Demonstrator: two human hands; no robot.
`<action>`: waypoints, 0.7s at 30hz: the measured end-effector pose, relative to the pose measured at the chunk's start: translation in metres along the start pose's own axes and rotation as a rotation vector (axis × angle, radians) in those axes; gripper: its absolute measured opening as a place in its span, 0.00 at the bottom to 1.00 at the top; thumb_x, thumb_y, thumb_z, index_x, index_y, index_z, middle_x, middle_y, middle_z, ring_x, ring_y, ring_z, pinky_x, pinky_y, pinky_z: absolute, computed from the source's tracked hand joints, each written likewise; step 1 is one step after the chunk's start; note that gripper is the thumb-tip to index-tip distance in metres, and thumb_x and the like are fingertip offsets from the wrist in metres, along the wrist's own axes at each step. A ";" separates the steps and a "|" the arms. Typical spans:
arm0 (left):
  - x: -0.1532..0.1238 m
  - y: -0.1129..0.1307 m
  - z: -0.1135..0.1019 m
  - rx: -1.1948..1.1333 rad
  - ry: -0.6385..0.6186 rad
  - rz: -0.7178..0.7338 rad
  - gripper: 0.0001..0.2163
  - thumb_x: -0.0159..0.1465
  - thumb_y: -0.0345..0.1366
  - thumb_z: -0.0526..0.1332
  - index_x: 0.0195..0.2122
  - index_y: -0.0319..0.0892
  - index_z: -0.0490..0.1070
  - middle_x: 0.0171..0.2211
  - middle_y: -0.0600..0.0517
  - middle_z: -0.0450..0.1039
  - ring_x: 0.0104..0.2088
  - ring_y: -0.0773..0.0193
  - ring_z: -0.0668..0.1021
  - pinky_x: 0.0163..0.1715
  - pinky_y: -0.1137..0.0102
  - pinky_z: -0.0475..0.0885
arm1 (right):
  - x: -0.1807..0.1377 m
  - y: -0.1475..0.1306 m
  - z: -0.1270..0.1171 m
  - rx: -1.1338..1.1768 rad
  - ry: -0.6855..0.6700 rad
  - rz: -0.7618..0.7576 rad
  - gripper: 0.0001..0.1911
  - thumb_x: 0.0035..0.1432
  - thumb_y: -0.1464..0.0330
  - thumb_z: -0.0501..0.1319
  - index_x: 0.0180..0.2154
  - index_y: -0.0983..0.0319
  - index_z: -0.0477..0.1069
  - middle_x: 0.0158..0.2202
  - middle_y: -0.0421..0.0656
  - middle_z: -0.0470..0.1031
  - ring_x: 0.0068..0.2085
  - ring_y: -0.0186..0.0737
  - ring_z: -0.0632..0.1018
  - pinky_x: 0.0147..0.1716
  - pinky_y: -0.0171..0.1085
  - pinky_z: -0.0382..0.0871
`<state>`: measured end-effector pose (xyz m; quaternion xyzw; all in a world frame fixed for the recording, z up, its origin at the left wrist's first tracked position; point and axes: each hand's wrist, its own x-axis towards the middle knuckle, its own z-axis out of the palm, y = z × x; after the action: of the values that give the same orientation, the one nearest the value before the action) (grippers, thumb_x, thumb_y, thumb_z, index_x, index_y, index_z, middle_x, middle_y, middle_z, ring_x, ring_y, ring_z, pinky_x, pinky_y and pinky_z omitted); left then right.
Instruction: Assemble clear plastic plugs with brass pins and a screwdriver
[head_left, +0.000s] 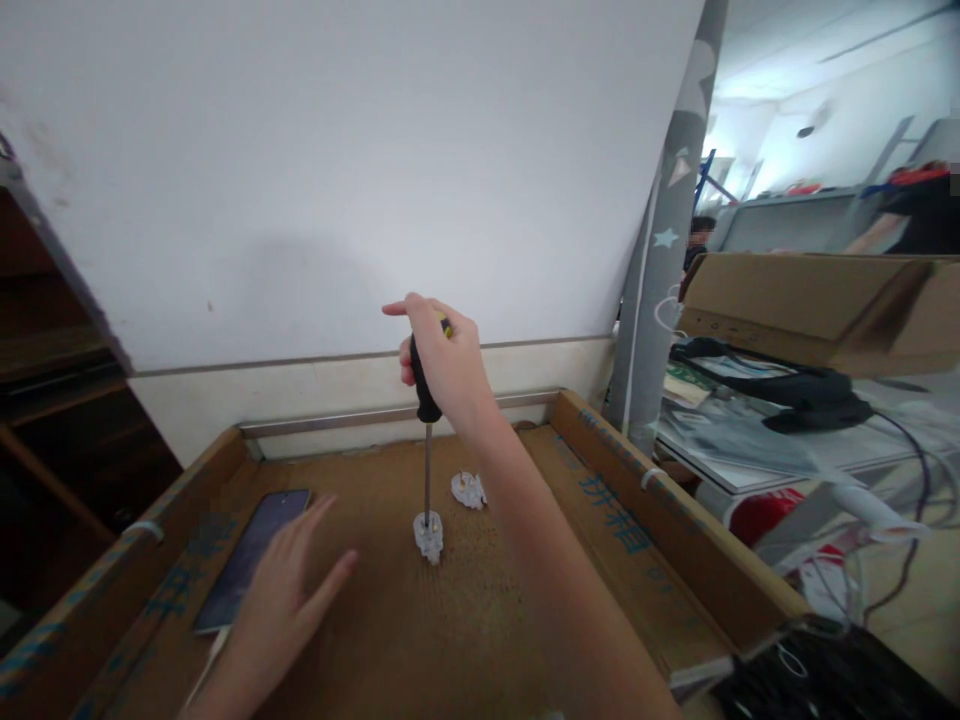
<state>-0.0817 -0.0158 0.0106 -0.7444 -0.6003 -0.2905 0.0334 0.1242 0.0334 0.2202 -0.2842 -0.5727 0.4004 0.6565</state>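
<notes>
My right hand (446, 355) is closed around the black and yellow handle of a screwdriver (427, 465), which stands upright. Its tip meets a clear plastic plug part (429, 540) lying on the cardboard. Just behind and to the right is a second clear plastic piece (466, 488), partly covered by my right forearm. My left hand (292, 570) hovers low at the left with fingers apart and nothing in it. Close beside it lies a smartphone (251, 550) with a white cable, partly hidden by that hand.
A cardboard tray (592, 480) with raised sides forms the work surface, against a white wall (375, 180). On the right, a cluttered table (750, 440) bears an open cardboard box (795, 300). A grey post (649, 300) stands between. Other people are in the right background.
</notes>
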 end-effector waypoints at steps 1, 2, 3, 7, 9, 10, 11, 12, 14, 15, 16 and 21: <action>0.006 0.017 0.010 -0.104 -0.038 0.027 0.27 0.62 0.47 0.52 0.60 0.42 0.55 0.58 0.46 0.62 0.58 0.54 0.66 0.57 0.57 0.62 | 0.000 0.001 0.002 -0.046 0.019 -0.031 0.14 0.58 0.57 0.55 0.30 0.60 0.70 0.16 0.34 0.61 0.18 0.28 0.64 0.18 0.28 0.59; 0.012 0.032 0.019 -0.191 -0.085 0.049 0.27 0.62 0.47 0.53 0.60 0.42 0.54 0.59 0.45 0.62 0.58 0.54 0.66 0.57 0.57 0.62 | 0.000 0.002 0.005 -0.105 0.049 -0.069 0.16 0.57 0.56 0.55 0.28 0.60 0.70 0.17 0.34 0.61 0.20 0.28 0.64 0.20 0.29 0.59; 0.019 0.045 0.027 -0.265 -0.137 0.066 0.27 0.62 0.46 0.54 0.60 0.42 0.55 0.58 0.44 0.62 0.58 0.54 0.66 0.56 0.57 0.62 | -0.001 0.002 0.008 -0.172 0.087 -0.113 0.17 0.57 0.55 0.55 0.26 0.60 0.69 0.19 0.35 0.60 0.22 0.28 0.64 0.23 0.29 0.59; 0.037 0.068 0.051 -0.493 -0.348 0.079 0.18 0.62 0.42 0.55 0.51 0.42 0.66 0.47 0.44 0.72 0.47 0.56 0.74 0.47 0.62 0.69 | -0.003 0.004 0.017 -0.280 0.151 -0.232 0.19 0.57 0.56 0.56 0.20 0.60 0.61 0.20 0.35 0.58 0.25 0.29 0.63 0.27 0.29 0.59; 0.038 0.065 0.057 -0.528 -0.376 0.064 0.15 0.63 0.42 0.54 0.47 0.42 0.67 0.43 0.45 0.74 0.42 0.58 0.75 0.44 0.64 0.70 | -0.004 0.007 0.018 -0.207 0.105 -0.234 0.20 0.56 0.54 0.56 0.21 0.59 0.59 0.21 0.35 0.60 0.24 0.29 0.64 0.27 0.29 0.59; 0.037 0.063 0.059 -0.524 -0.368 0.061 0.15 0.63 0.43 0.54 0.47 0.42 0.68 0.42 0.45 0.74 0.42 0.58 0.75 0.43 0.64 0.70 | -0.004 0.008 0.017 -0.170 0.085 -0.227 0.20 0.56 0.52 0.56 0.23 0.59 0.59 0.21 0.35 0.61 0.25 0.29 0.64 0.26 0.29 0.60; 0.036 0.061 0.059 -0.510 -0.350 0.060 0.15 0.63 0.43 0.54 0.47 0.42 0.68 0.42 0.45 0.73 0.42 0.58 0.74 0.44 0.63 0.69 | -0.004 0.009 0.016 -0.147 0.073 -0.222 0.19 0.56 0.51 0.55 0.25 0.59 0.61 0.23 0.36 0.62 0.25 0.29 0.65 0.26 0.29 0.60; 0.034 0.059 0.060 -0.489 -0.326 0.063 0.15 0.62 0.42 0.55 0.47 0.42 0.67 0.43 0.45 0.73 0.43 0.57 0.74 0.45 0.62 0.69 | -0.005 0.009 0.015 -0.134 0.069 -0.221 0.17 0.57 0.52 0.54 0.28 0.59 0.63 0.24 0.36 0.63 0.25 0.29 0.65 0.26 0.29 0.60; 0.032 0.058 0.059 -0.437 -0.276 0.083 0.16 0.61 0.41 0.56 0.49 0.42 0.67 0.46 0.45 0.72 0.47 0.54 0.73 0.48 0.59 0.66 | -0.006 0.009 0.010 -0.130 0.032 -0.226 0.14 0.60 0.55 0.51 0.36 0.58 0.66 0.26 0.36 0.64 0.26 0.29 0.66 0.26 0.28 0.60; 0.032 0.059 0.058 -0.413 -0.261 0.093 0.17 0.61 0.41 0.56 0.51 0.42 0.66 0.48 0.45 0.72 0.49 0.54 0.72 0.50 0.58 0.65 | -0.007 0.009 0.006 -0.140 -0.012 -0.227 0.13 0.61 0.57 0.51 0.38 0.58 0.66 0.27 0.36 0.64 0.27 0.28 0.67 0.26 0.28 0.61; 0.032 0.059 0.057 -0.397 -0.256 0.099 0.18 0.61 0.40 0.56 0.52 0.43 0.65 0.49 0.45 0.71 0.50 0.53 0.71 0.51 0.58 0.64 | -0.007 0.008 0.003 -0.152 -0.056 -0.228 0.11 0.60 0.59 0.52 0.38 0.58 0.67 0.27 0.36 0.64 0.27 0.28 0.67 0.26 0.27 0.61; 0.033 0.064 0.053 -0.393 -0.291 0.088 0.19 0.61 0.43 0.57 0.53 0.45 0.65 0.50 0.48 0.72 0.51 0.55 0.72 0.52 0.59 0.64 | -0.007 0.005 -0.015 -0.068 -0.104 -0.167 0.14 0.54 0.61 0.61 0.29 0.57 0.56 0.21 0.31 0.64 0.20 0.27 0.68 0.20 0.27 0.61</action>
<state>0.0010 0.0170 0.0011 -0.7960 -0.4979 -0.2896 -0.1864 0.1373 0.0320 0.2095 -0.2362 -0.6408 0.3388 0.6472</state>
